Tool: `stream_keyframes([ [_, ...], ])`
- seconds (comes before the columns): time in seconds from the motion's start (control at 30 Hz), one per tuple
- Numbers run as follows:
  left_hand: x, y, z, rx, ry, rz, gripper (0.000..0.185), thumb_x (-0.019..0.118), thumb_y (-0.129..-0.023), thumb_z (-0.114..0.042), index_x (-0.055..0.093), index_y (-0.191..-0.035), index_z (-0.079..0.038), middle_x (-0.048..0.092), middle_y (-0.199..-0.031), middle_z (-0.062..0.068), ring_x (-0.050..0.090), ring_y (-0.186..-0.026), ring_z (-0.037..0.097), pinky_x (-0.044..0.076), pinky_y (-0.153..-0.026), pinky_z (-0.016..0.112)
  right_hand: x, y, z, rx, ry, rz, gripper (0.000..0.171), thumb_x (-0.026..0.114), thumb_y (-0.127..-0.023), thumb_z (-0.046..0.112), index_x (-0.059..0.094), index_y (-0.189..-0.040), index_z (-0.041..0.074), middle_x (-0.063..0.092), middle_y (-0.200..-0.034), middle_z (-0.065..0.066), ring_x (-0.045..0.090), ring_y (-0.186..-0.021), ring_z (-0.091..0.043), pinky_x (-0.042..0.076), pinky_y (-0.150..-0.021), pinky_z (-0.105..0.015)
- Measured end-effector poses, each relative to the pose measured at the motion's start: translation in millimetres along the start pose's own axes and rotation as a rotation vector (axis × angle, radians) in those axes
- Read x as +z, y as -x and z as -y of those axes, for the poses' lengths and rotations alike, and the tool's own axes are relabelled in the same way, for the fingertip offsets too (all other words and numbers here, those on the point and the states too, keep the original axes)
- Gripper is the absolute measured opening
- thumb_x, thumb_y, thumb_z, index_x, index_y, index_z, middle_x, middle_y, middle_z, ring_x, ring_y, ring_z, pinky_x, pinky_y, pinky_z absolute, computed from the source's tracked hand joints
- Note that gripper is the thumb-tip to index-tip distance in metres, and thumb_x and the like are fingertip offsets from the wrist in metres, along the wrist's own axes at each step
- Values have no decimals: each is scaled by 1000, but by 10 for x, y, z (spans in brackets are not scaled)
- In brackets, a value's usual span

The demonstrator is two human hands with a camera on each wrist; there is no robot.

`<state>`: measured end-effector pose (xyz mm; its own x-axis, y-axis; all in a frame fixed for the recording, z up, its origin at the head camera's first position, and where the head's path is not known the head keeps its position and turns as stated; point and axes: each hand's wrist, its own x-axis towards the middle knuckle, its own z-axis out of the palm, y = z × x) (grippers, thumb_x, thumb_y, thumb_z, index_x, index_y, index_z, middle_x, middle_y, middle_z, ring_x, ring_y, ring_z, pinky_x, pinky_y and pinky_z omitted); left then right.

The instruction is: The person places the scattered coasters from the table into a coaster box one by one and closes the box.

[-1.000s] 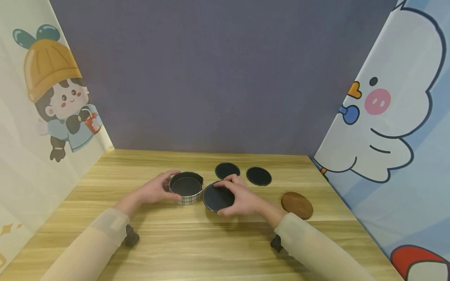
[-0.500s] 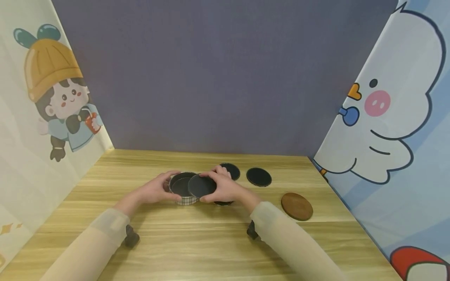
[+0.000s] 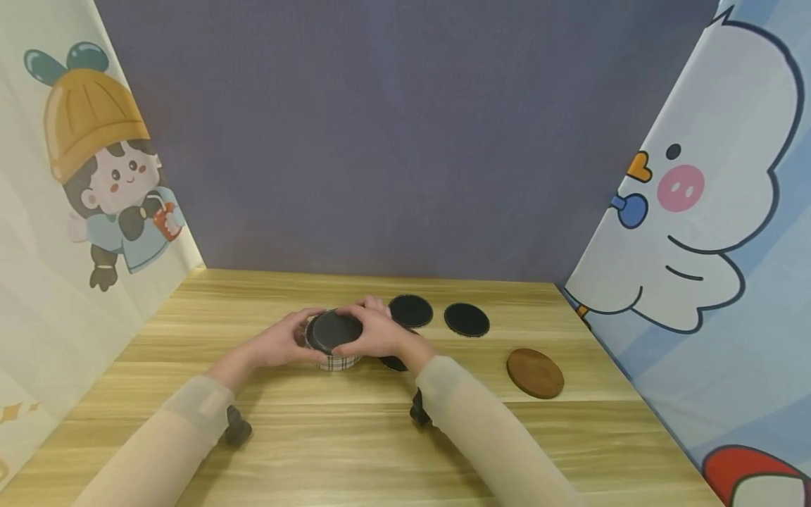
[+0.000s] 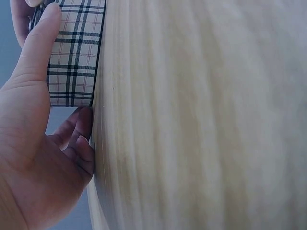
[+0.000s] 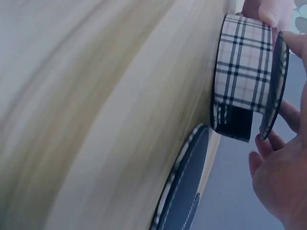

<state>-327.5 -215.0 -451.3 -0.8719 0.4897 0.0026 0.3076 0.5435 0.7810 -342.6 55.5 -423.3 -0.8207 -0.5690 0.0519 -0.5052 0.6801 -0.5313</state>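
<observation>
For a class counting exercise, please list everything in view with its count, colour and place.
Plaid holder: 1, cream and black, on the table
Held coaster: 1, black, over the holder
Loose coasters: 3, black, on the table, one partly hidden
Brown disc: 1, brown, on the table at right
Wooden table: 1, yellowish brown, below these
Back panel: 1, grey, behind the table
Cartoon panels: 2, cream at left, blue and white at right
Wrist cameras: 2, black, at the wrists
Sleeves: 2, cream, on the forearms
Left hand: 1, bare, gripping the holder
Right hand: 1, bare, pinching the held coaster
</observation>
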Motion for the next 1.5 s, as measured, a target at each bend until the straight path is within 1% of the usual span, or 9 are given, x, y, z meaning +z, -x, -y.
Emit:
stream_keyframes([
  [0.07,-2,-9,10,10,12,12,104,91,-93,-38,30,-172,-11,51,-154,28,69,-124,35,59,-103,51,24,-24,19,9,5,2,83,87,-85,58,57,-159,35,45,-156,-5,38,-144,-29,30,-125,-60],
  [0.17,-5,-24,29,22,42,31,102,91,-93,-36,31,-172,-13,55,-151,25,71,-123,32,60,-102,49,54,-53,42,15,14,5,83,87,-86,60,56,-160,37,45,-157,-4,38,-144,-26,37,-118,-55],
  [0.3,-7,-34,38,26,70,49,100,91,-93,-34,31,-171,-14,58,-148,23,72,-121,30,60,-100,46,70,-72,50,9,33,9,83,86,-86,60,56,-160,37,45,-158,-3,39,-144,-25,36,-117,-51],
  [0.5,-4,-34,23,21,72,50,102,91,-94,-35,29,-172,-11,59,-147,24,72,-121,31,60,-99,43,76,-86,30,12,46,14,84,86,-87,63,55,-160,37,45,-161,-3,38,-146,-26,35,-120,-55],
  [0.63,-15,-30,22,18,69,46,105,91,-94,-34,26,-173,-9,60,-147,24,72,-121,31,60,-100,44,70,-88,31,10,53,19,84,85,-87,64,55,-161,38,45,-160,-3,38,-146,-27,34,-121,-56],
  [0.83,-18,-29,15,13,83,54,105,91,-94,-34,26,-173,-10,61,-146,23,72,-121,30,60,-101,45,60,-75,11,11,55,39,84,83,-89,67,52,-162,40,44,-161,-1,38,-144,-26,35,-119,-54],
  [1.0,-13,-18,0,5,74,53,105,91,-94,-35,26,-173,-11,61,-146,23,72,-120,29,60,-99,42,46,-57,2,20,52,59,85,81,-90,69,49,-164,43,42,-164,1,37,-144,-26,36,-118,-53],
  [1.23,-18,-13,6,10,93,66,105,90,-95,-33,24,-174,-10,61,-146,23,72,-120,30,60,-99,44,20,-46,20,22,41,81,85,81,-90,69,49,-165,42,41,-166,0,36,-146,-27,35,-120,-56],
  [1.5,-12,-13,4,18,88,56,104,90,-95,-32,25,-173,-9,62,-144,24,72,-121,31,59,-101,44,5,-56,33,27,38,95,84,80,-90,68,50,-164,41,40,-167,-1,37,-146,-29,35,-120,-57],
])
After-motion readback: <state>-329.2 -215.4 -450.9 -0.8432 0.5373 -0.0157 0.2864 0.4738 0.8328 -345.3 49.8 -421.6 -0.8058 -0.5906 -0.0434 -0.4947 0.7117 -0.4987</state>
